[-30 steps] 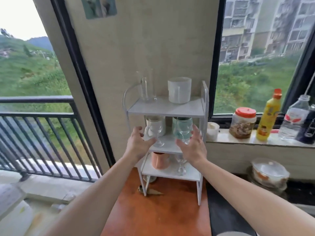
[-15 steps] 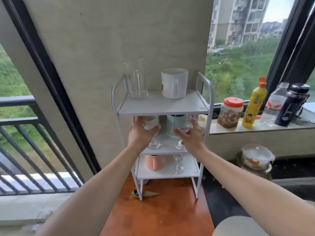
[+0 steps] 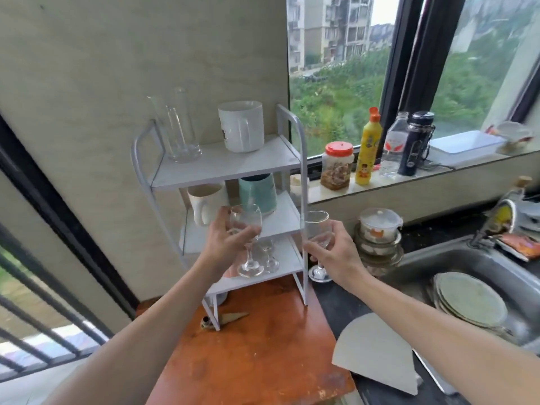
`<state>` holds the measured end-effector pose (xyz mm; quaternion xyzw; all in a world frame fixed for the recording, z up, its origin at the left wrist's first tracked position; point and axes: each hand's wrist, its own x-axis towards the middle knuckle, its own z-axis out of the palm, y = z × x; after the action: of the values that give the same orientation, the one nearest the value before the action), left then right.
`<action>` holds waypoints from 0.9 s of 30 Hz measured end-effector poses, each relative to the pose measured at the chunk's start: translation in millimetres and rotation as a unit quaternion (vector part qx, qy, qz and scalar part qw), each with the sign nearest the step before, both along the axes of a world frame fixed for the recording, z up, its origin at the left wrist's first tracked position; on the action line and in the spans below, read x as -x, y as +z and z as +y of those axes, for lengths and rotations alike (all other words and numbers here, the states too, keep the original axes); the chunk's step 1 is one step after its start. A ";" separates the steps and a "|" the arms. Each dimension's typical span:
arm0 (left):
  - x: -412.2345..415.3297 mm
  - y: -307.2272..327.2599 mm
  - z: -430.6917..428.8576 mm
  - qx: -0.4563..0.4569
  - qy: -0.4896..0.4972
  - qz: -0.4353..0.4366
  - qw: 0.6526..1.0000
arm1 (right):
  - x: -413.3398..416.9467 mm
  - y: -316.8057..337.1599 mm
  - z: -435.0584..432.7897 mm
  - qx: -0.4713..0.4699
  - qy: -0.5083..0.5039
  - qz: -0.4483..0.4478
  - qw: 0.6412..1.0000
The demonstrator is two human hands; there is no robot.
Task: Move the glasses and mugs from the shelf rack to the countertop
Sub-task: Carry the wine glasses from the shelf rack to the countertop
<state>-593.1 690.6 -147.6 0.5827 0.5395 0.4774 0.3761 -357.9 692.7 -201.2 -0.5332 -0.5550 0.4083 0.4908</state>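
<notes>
A white three-tier shelf rack [image 3: 304, 176] stands on the orange-brown countertop [image 3: 257, 355]. My left hand [image 3: 223, 244] grips a clear wine glass [image 3: 247, 226] by the bowl, held in front of the middle shelf. My right hand [image 3: 336, 252] grips a second wine glass [image 3: 317, 226] just right of the rack. The top shelf holds a tall clear glass [image 3: 178, 127] and a white mug [image 3: 241, 125]. A cream mug [image 3: 206, 201] and a teal mug [image 3: 258, 192] sit on the middle shelf. Another wine glass [image 3: 270, 255] stands on the bottom shelf.
Right of the rack are a lidded bowl [image 3: 378, 226] and a steel sink [image 3: 455, 264] holding plates [image 3: 470, 302]. The windowsill carries a red-lidded jar [image 3: 336, 166], a yellow bottle [image 3: 368, 147], a water bottle [image 3: 393, 149] and a dark flask [image 3: 415, 144]. A white board [image 3: 377, 352] lies on the dark counter.
Both hands have drawn a wine glass each out of the middle shelf and toward me. The right one has swung out to the right of the rack. The view has turned right, showing the sink.
</notes>
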 end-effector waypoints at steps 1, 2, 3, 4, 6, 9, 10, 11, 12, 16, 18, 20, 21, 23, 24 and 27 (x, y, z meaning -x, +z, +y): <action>-13.1 -5.9 -2.7 0.016 -0.022 -0.003 1.000 | -14.9 -4.1 -7.9 0.011 -0.015 0.005 1.000; -28.1 -12.8 -5.8 0.031 -0.045 -0.007 0.998 | -31.8 -8.0 -16.9 0.022 -0.029 0.012 0.999; -44.9 -19.8 -8.9 0.044 -0.066 -0.013 0.997 | -50.1 -11.4 -26.3 0.031 -0.044 0.019 0.998; -64.6 -25.9 -12.3 0.054 -0.083 -0.018 0.995 | -70.7 -14.6 -36.7 0.039 -0.063 0.025 0.997; -109.8 -35.3 -19.6 0.072 -0.108 -0.025 0.991 | -114.7 -19.4 -59.3 0.050 -0.106 0.035 0.993; -193.4 -46.9 -33.4 0.098 -0.159 -0.056 0.981 | -190.5 -24.9 -100.2 0.055 -0.161 0.028 0.985; -224.2 -51.4 -39.9 0.105 -0.177 -0.062 0.977 | -218.1 -26.5 -116.0 0.060 -0.175 0.021 0.982; -256.2 -55.6 -47.2 0.112 -0.196 -0.069 0.972 | -246.8 -28.0 -132.8 0.065 -0.188 0.017 0.980; -287.8 -59.7 -54.8 0.120 -0.216 -0.076 0.966 | -275.0 -29.6 -149.3 0.069 -0.202 0.016 0.977; -410.4 -74.9 -92.7 0.152 -0.297 -0.073 0.940 | -382.3 -37.1 -218.3 0.086 -0.276 0.003 0.957; -467.5 -80.3 -113.9 0.166 -0.332 -0.071 0.926 | -429.4 -38.6 -253.0 0.093 -0.315 0.009 0.944; -522.4 -82.2 -133.3 0.178 -0.364 -0.065 0.912 | -472.2 -38.4 -285.5 0.096 -0.356 0.015 0.929; -549.0 -81.8 -141.3 0.183 -0.380 -0.059 0.905 | -492.8 -38.4 -300.4 0.097 -0.377 0.017 0.921; -600.2 -80.3 -153.3 0.186 -0.410 -0.048 0.892 | -530.8 -39.2 -326.6 0.101 -0.417 0.019 0.903; -625.6 -80.0 -158.0 0.186 -0.427 -0.044 0.884 | -548.6 -40.1 -339.0 0.103 -0.436 0.020 0.894; -704.7 -80.7 -170.5 0.185 -0.486 -0.025 0.854 | -601.9 -44.5 -373.3 0.106 -0.489 0.019 0.866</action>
<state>111.6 520.1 -228.3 0.6786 0.2564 0.1398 0.6740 244.0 319.3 -245.7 -0.7772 -0.1677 0.1822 0.5785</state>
